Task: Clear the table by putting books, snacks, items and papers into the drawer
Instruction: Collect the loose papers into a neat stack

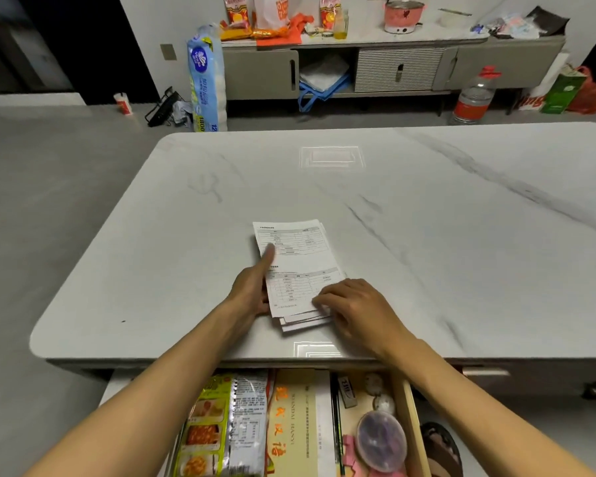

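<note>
Open drawer point(414, 428) holds glossy snack packets point(221, 425); hands flank flat papers point(298, 270).

I see a stack of papers point(298, 270) on the marble table point(427, 235). My left hand point(252, 287) lies along its left edge, thumb on top; my right hand point(358, 311) presses its near corner. Below, the open drawer point(414, 425) holds a snack bag point(227, 425) and a book point(293, 425).

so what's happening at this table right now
A person is gathering a stack of papers on the white table. The left hand squares its left edge and the right hand rests on its near corner. The open drawer below already holds a snack bag and a book.
</note>
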The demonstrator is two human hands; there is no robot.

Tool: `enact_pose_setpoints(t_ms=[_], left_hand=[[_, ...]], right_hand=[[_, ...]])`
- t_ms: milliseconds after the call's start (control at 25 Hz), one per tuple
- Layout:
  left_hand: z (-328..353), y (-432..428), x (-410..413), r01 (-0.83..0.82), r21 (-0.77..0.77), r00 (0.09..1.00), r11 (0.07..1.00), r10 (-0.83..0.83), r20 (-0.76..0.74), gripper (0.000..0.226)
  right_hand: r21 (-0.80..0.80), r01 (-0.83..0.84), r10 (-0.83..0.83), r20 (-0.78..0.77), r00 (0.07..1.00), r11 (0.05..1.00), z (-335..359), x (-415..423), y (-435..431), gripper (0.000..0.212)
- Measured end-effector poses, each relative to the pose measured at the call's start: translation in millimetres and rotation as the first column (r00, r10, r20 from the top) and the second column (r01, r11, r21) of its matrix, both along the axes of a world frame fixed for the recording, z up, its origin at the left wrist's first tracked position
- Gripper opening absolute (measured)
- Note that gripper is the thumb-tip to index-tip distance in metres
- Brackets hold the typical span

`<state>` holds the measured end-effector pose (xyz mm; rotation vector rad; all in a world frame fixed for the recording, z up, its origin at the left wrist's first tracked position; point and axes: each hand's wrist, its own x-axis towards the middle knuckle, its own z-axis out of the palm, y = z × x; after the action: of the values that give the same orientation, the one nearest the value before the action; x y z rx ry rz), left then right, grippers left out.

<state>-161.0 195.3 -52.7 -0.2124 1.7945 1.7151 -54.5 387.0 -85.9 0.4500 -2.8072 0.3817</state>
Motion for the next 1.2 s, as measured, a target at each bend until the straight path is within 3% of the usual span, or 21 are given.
enact_pose_setpoints(t_ms=[80, 160, 240, 320, 400, 560, 720, 960, 1040, 1200], left_hand=[[-6.1, 7.8, 4.5, 0.014, -0.177, 0.984, 0.984, -0.045, -0.173, 0.028], [-7.8, 16.4, 11.3, -0.056, -0.264, 0.957, 0.963, -0.023, -0.288, 0.042], [-6.8, 19.9, 18.0, -0.102, -0.16, 0.931, 0.982, 0.038, -0.364, 0.06], [-5.7, 19.1, 19.2, -0.102, -0.066, 0.901, 0.993, 0.064, -0.428, 0.062], [-1.4, 18.1, 17.0, -0.077, -0.043, 0.871, 0.996, 0.046, -0.49, 0.047], [18.5, 18.7, 13.8, -0.01, 0.063, 0.861, 0.998, 0.041, -0.506, 0.04], [21.1, 21.9, 20.7, 0.013, 0.113, 0.869, 0.994, 0.044, -0.492, 0.048], [-3.2, 28.1, 31.1, -0.031, 0.175, 0.912, 0.984, 0.1, -0.399, 0.059], [0.2, 33.8, 31.4, -0.02, 0.164, 0.908, 0.986, 0.086, -0.41, 0.057], [14.8, 34.2, 32.1, -0.052, 0.102, 0.9, 0.993, 0.09, -0.427, 0.031]], right_hand=[[-0.181, 0.107, -0.093, 0.084, 0.992, 0.978, 2.6, 5.1, -2.4, 0.032], [-0.414, 0.342, -0.269, 0.224, 0.937, 0.843, 7.3, 3.5, 0.5, 0.038], [-0.53, 0.533, -0.359, 0.401, 0.843, 0.659, 12.7, -2.5, 7.3, 0.049], [-0.653, 0.596, -0.24, 0.555, 0.796, 0.467, 17.5, -8.5, 10.6, 0.076], [-0.766, 0.561, -0.102, 0.561, 0.822, 0.313, 23.5, -14.0, 7.7, 0.077], [-0.844, 0.404, -0.117, 0.389, 0.914, 0.352, 36.3, -22.1, 1.3, 0.036], [-0.897, 0.372, -0.151, 0.344, 0.927, 0.241, 28.8, -13.6, 1.2, 0.024], [-0.934, 0.346, -0.099, 0.338, 0.936, 0.085, 16.4, -9.9, -6.7, 0.04], [-0.928, 0.358, -0.119, 0.346, 0.931, 0.105, 16.5, -10.4, -7.8, 0.038], [-0.886, 0.393, -0.19, 0.353, 0.916, 0.248, 28.2, -8.7, -12.8, 0.024]])
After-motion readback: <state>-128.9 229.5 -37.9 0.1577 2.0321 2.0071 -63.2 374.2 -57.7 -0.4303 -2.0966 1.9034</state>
